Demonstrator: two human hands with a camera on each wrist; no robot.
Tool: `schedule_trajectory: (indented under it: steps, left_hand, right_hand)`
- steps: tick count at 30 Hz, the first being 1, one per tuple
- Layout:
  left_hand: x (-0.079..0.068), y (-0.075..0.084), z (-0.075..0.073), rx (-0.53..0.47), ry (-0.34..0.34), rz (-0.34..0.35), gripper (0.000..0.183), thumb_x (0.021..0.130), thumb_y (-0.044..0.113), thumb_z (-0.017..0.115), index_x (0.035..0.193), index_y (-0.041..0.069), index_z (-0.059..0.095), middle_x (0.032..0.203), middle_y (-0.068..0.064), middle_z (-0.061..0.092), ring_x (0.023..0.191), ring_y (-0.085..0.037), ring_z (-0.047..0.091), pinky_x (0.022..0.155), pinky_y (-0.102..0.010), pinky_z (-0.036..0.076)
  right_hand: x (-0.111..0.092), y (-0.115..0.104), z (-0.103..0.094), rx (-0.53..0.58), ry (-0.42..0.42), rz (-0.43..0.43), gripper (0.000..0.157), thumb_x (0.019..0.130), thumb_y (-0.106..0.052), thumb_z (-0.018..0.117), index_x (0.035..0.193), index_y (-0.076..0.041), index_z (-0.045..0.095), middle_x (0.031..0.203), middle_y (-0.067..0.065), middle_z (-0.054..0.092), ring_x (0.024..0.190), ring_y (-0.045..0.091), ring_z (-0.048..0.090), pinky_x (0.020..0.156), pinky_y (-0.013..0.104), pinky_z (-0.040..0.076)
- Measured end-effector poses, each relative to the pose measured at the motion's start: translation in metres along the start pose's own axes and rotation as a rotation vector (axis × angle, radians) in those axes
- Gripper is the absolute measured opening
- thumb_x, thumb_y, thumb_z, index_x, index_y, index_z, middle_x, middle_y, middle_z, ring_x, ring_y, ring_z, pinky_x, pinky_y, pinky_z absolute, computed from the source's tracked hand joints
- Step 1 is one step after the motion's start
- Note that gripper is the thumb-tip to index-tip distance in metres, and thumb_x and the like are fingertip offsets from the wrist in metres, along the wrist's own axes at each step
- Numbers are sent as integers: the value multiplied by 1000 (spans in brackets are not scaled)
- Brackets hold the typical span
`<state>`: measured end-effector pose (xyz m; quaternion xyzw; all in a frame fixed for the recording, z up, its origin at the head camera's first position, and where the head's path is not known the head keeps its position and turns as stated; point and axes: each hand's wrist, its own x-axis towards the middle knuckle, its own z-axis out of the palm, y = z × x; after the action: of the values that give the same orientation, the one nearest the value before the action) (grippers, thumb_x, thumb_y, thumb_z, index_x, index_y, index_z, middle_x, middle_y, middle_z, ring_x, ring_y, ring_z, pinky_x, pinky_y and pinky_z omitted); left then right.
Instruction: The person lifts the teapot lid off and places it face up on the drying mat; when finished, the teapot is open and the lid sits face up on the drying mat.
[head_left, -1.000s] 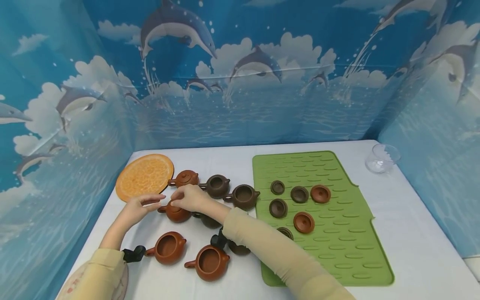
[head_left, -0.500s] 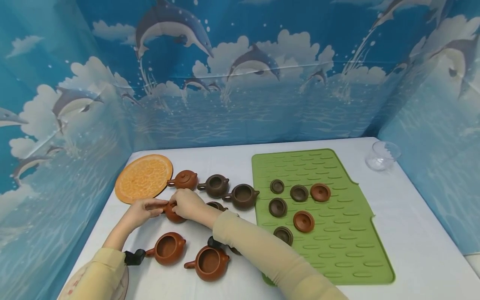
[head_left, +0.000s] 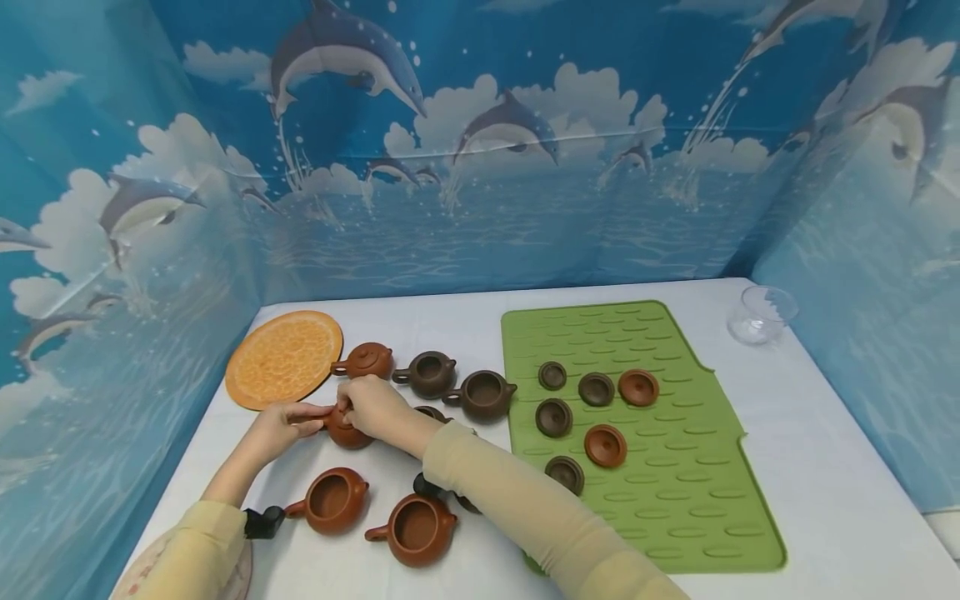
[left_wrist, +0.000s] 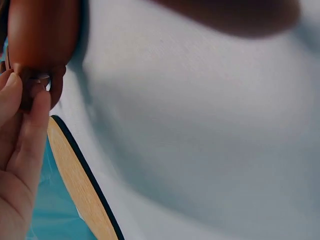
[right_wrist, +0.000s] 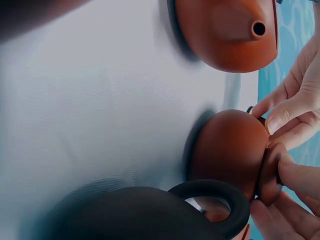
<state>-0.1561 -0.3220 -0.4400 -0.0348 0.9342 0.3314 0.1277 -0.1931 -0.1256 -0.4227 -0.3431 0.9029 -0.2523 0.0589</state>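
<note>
My left hand (head_left: 276, 432) pinches the handle (left_wrist: 57, 85) of a small reddish-brown teapot (right_wrist: 230, 150) standing on the white cloth. My right hand (head_left: 378, 407) reaches across from the right. Its thumb and fingers hold a reddish-brown lid (right_wrist: 272, 172) at the pot's mouth, with a narrow gap along part of the rim. In the head view this hand hides much of the pot. Behind it stands a lidded reddish teapot (head_left: 371, 360). Nearer me are two lidless reddish teapots, one on the left (head_left: 330, 502) and one on the right (head_left: 416, 531).
Dark lidless teapots, one at the back (head_left: 429, 373) and one beside the mat (head_left: 484, 395), stand right of my hands. The green mat (head_left: 697, 467) bears several loose lids (head_left: 605, 446). An orange round mat (head_left: 285, 358), a glass cup (head_left: 761, 315) and a plate (head_left: 238, 575) lie around.
My left hand has moved right and taken hold of the teapot's handle. My right hand has come down slightly onto the pot's top, and its forearm has shifted left.
</note>
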Motion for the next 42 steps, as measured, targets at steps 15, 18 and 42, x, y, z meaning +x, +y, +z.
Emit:
schedule_trajectory:
  steps: [15, 18, 42]
  left_hand:
    - [-1, -1, -2, 86, 5, 31, 30, 92, 11, 68, 121, 7, 71, 122, -22, 68, 117, -44, 58, 92, -57, 51]
    - [0, -1, -2, 83, 6, 11, 30, 92, 11, 68, 122, 8, 70, 123, -21, 67, 119, -44, 57, 95, -59, 49]
    - [1, -1, 0, 60, -1, 24, 31, 93, 10, 66, 124, 8, 69, 125, -22, 66, 122, -45, 54, 99, -63, 45]
  right_hand:
    - [-40, 19, -52, 563, -33, 124, 10, 91, -25, 73, 97, -18, 69, 101, -4, 73, 91, 4, 66, 73, 18, 52]
    - [-61, 33, -71, 777, -73, 164, 14, 92, -19, 71, 102, -11, 69, 106, 5, 73, 94, 10, 69, 82, 27, 57]
    - [-280, 217, -129, 1324, 114, 446, 38, 107, -24, 44, 136, -1, 42, 116, -2, 64, 105, 11, 69, 95, 27, 54]
